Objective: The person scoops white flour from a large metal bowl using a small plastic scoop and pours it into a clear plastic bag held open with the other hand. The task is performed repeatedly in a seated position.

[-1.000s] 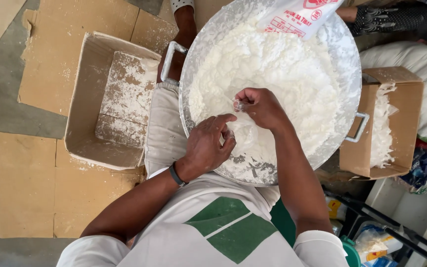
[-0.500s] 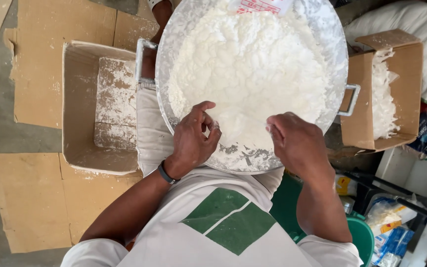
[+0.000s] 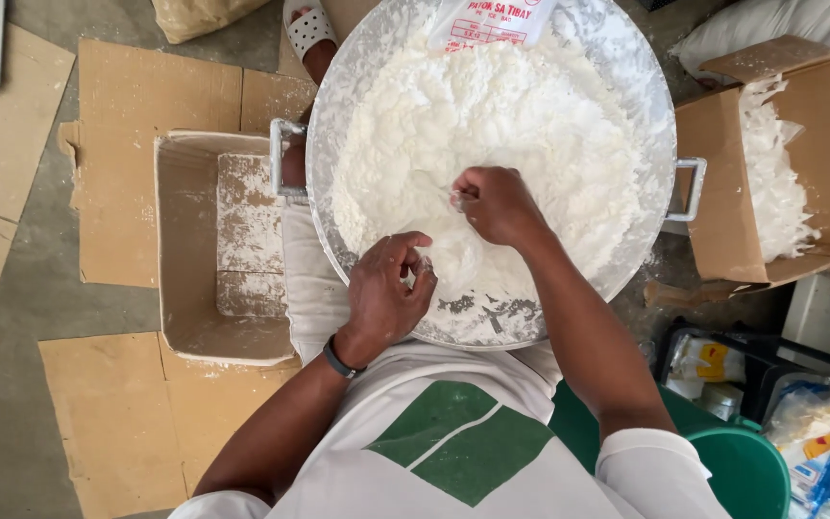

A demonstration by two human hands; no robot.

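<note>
While flattened cardboard sheets (image 3: 146,106) are spread on the floor left of it, a wide metal basin (image 3: 660,106) heaped with white powder (image 3: 501,125) is seen from above. An open, powder-dusted carton (image 3: 184,250) is set just left of the basin, and a second carton (image 3: 818,115) holding white material just right. Inside the basin, the right hand (image 3: 497,204) is closed in a fist over the powder; at its near rim, the left hand (image 3: 386,293) is curled, fingertips pinched together, touching powder.
</note>
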